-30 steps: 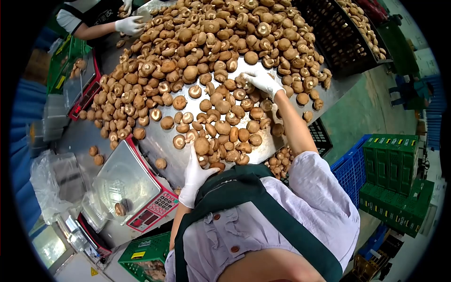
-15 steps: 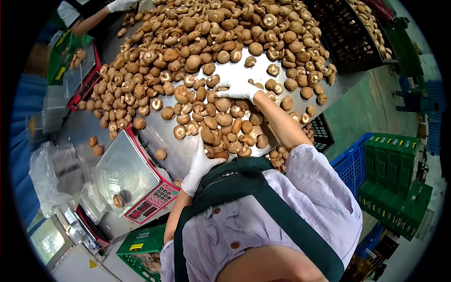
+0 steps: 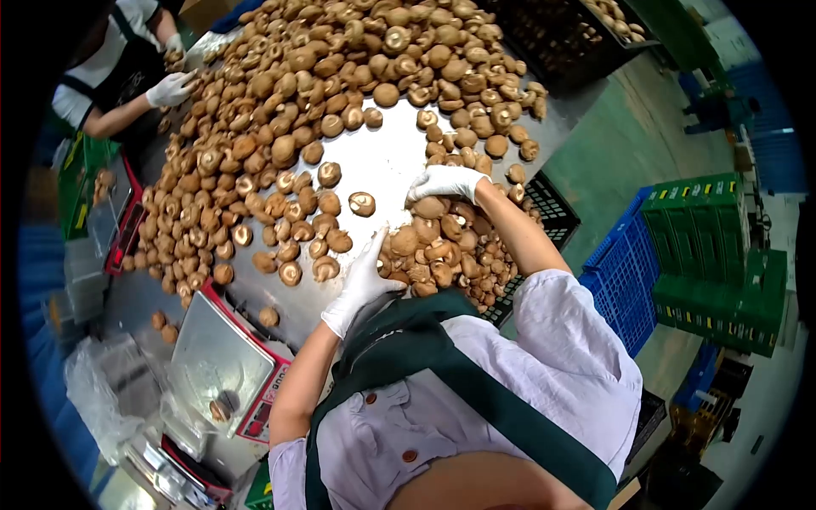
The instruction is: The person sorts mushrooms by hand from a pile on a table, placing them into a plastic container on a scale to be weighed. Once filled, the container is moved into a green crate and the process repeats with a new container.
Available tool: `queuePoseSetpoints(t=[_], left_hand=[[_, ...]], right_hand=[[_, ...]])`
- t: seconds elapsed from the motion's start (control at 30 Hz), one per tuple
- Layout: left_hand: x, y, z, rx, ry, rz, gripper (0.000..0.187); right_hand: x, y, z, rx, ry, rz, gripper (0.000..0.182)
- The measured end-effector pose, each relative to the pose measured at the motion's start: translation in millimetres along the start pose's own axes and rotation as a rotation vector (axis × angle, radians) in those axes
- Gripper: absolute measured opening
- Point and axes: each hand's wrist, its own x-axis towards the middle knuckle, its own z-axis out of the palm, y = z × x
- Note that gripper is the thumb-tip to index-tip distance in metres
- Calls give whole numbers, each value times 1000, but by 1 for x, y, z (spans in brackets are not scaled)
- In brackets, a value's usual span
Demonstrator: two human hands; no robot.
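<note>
My left hand [image 3: 364, 285], in a white glove, lies at the near edge of the metal table with its fingers stretched out along a cluster of brown mushrooms [image 3: 425, 242]. On the far side of that cluster, my gloved right hand [image 3: 448, 184] arches over the mushrooms with its fingers extended to the left. The cluster lies between both hands and runs down to the right into a black crate [image 3: 554, 212] at the table edge. Left of my right hand, a single mushroom [image 3: 361, 203] rests stem up on the bare metal.
A big heap of mushrooms [image 3: 297, 93] covers the far table. A scale [image 3: 223, 365] with one mushroom stands at the left, beside plastic bags [image 3: 106, 391]. Across the table is a co-worker's gloved hand [image 3: 172, 89]. Green crates [image 3: 697, 229] are stacked at the right.
My hands have swept mushrooms toward the near right edge, leaving bare metal behind. My right hand has come closer to me. The view has shifted, and more of the co-worker shows.
</note>
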Motion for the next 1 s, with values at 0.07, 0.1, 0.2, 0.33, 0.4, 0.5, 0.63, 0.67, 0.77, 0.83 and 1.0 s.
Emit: queuePoseSetpoints(t=[0.07, 0.1, 0.2, 0.33, 0.4, 0.5, 0.63, 0.67, 0.77, 0.83, 1.0], left_hand=[[14, 1, 10, 9, -12, 69, 110], [21, 1, 18, 10, -15, 121, 109], [37, 19, 35, -64, -39, 194, 110], [51, 44, 65, -216, -208, 181, 113], [48, 60, 77, -196, -234, 350, 104], [39, 75, 70, -2, -180, 443, 88], [42, 56, 27, -183, 86, 220, 58], [43, 38, 14, -111, 262, 263, 52], [35, 2, -52, 134, 650, 153, 46], [20, -34, -86, 197, 908, 26, 47], [-7, -130, -113, 205, 1050, -406, 64]], right_hand=[[-23, 12, -2, -115, 28, 13, 32], [-46, -3, -1, -152, 11, 51, 29], [-71, 20, 13, -169, -13, 125, 28], [-118, 26, 8, -292, 42, 181, 26], [-143, 18, -6, -284, 130, 273, 22], [-156, 20, -22, -251, 481, 274, 22], [-127, 8, -34, -191, 794, 102, 23], [-116, -1, -37, -246, 796, 37, 25], [-67, -17, -46, -249, 837, -9, 35], [-30, -22, -53, -258, 876, -58, 40], [51, 5, -51, -530, 964, -53, 55]])
